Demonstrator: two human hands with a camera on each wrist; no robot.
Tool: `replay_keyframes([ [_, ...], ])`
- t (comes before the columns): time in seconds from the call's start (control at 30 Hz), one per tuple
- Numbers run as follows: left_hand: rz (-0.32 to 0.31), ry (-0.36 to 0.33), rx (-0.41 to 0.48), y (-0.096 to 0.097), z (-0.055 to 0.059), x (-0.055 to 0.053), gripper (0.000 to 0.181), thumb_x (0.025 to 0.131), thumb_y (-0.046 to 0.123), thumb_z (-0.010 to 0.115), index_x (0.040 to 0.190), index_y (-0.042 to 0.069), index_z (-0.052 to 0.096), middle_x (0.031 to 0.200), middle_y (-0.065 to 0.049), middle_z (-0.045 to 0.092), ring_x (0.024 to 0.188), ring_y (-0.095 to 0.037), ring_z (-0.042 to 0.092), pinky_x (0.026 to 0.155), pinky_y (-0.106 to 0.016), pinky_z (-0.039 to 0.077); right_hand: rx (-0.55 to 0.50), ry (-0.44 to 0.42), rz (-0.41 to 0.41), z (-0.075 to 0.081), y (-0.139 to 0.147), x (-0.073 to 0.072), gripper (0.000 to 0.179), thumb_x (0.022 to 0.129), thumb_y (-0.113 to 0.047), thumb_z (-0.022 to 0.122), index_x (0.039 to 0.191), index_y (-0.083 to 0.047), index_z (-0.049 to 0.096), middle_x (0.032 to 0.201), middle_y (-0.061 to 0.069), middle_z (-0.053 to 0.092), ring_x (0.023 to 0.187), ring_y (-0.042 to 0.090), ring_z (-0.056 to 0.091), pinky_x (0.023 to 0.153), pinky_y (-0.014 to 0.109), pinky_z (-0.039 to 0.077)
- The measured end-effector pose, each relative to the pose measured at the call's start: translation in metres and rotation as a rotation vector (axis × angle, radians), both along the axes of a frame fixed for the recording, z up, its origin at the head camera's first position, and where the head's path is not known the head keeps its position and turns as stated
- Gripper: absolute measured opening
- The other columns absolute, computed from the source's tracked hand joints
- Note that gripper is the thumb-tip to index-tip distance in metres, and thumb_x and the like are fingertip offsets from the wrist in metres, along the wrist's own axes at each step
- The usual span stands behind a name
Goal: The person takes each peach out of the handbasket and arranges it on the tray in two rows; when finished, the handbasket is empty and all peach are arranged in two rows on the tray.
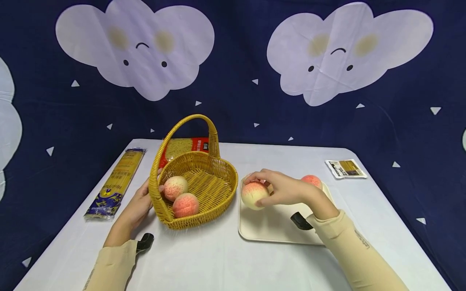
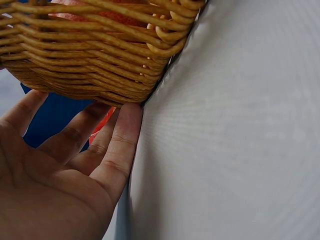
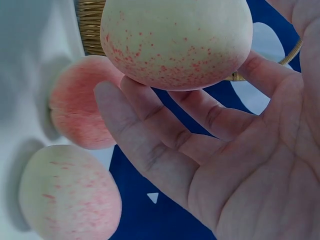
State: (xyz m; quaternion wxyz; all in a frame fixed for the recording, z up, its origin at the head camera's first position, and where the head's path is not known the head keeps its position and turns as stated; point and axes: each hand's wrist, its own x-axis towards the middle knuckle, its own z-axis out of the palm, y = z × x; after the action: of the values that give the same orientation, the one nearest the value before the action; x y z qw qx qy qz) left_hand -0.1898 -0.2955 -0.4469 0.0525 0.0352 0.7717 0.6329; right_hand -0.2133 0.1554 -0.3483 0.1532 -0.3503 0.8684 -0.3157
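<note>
Head view: a pale peach [image 1: 253, 198] is grasped by the right hand [image 1: 278, 186], and the wicker basket [image 1: 196, 222] is touched by the left hand [image 1: 140, 204].
Between the thumb and the fingers of the right hand, the pale peach is held over the left part of the cream tray [image 1: 273, 232]; whether the tray is touched by it cannot be told. In the left wrist view, the fingers of the left hand are seen almost straight, with tips laid against the basket's outer side, without a closed grip. Two peaches [image 1: 186, 205] are contained in the basket, at its left side. Two other peaches [image 3: 70, 195] are shown near the held one by the right wrist camera. A long pasta packet [image 1: 120, 176] is placed left of the basket.
</note>
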Motion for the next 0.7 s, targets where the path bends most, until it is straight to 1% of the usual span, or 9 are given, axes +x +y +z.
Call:
replay_keyframes([
  [0.07,0.003,-0.001,0.012,0.000,0.000,0.000,0.075,0.113,0.030,0.055,0.175,0.025,0.013,0.182,-0.015,0.006,0.165,-0.044,0.011,0.129,-0.067,0.021,0.021,0.012,-0.005,-0.003,0.001,0.003,0.056,0.087,-0.024,0.082,0.139,-0.033,0.065,0.128,-0.002,0.065,0.108,0.021,0.064,0.093,0.038,0.057],
  [0.1,0.003,-0.003,0.018,0.000,0.000,0.000,0.075,0.113,0.030,0.056,0.175,0.025,0.013,0.182,-0.015,0.006,0.165,-0.044,0.010,0.129,-0.070,0.018,0.029,0.022,-0.002,-0.005,0.002,0.004,0.055,0.087,-0.025,0.083,0.138,-0.033,0.065,0.127,-0.002,0.066,0.108,0.020,0.064,0.093,0.038,0.056],
  [0.17,0.005,-0.002,0.017,0.000,0.000,-0.001,0.076,0.113,0.030,0.056,0.175,0.025,0.013,0.182,-0.015,0.005,0.166,-0.045,0.009,0.129,-0.071,0.015,0.040,0.036,-0.001,-0.008,0.003,0.006,0.054,0.087,-0.026,0.083,0.137,-0.033,0.065,0.125,-0.004,0.066,0.107,0.018,0.063,0.092,0.039,0.056],
  [0.27,0.004,-0.007,0.012,0.001,0.000,0.000,0.075,0.113,0.031,0.055,0.175,0.027,0.013,0.182,-0.014,0.005,0.166,-0.045,0.010,0.128,-0.070,0.018,0.023,0.030,0.012,-0.014,0.004,0.009,0.053,0.087,-0.025,0.084,0.136,-0.028,0.065,0.126,-0.004,0.067,0.108,0.018,0.060,0.092,0.041,0.057],
  [0.4,0.003,-0.015,0.007,0.001,0.001,0.000,0.074,0.114,0.033,0.054,0.175,0.029,0.012,0.182,-0.013,0.005,0.165,-0.044,0.013,0.127,-0.067,0.023,0.006,0.007,0.015,-0.021,0.004,0.012,0.053,0.087,-0.025,0.084,0.137,-0.025,0.065,0.129,-0.003,0.066,0.110,0.018,0.060,0.090,0.037,0.058],
  [0.53,0.002,-0.017,0.021,0.001,0.001,0.000,0.075,0.113,0.031,0.054,0.175,0.029,0.012,0.182,-0.013,0.004,0.165,-0.045,0.010,0.128,-0.069,0.020,0.006,-0.010,0.016,-0.028,0.003,0.013,0.054,0.088,-0.025,0.084,0.139,-0.024,0.065,0.133,-0.003,0.066,0.113,0.019,0.061,0.089,0.032,0.058],
  [0.7,0.004,-0.017,0.026,0.000,0.000,-0.001,0.075,0.113,0.030,0.055,0.175,0.029,0.013,0.182,-0.013,0.003,0.166,-0.046,0.008,0.128,-0.073,0.018,0.012,-0.007,0.023,-0.037,0.003,0.013,0.055,0.088,-0.026,0.084,0.139,-0.025,0.065,0.137,-0.006,0.066,0.114,0.016,0.059,0.089,0.031,0.057],
])
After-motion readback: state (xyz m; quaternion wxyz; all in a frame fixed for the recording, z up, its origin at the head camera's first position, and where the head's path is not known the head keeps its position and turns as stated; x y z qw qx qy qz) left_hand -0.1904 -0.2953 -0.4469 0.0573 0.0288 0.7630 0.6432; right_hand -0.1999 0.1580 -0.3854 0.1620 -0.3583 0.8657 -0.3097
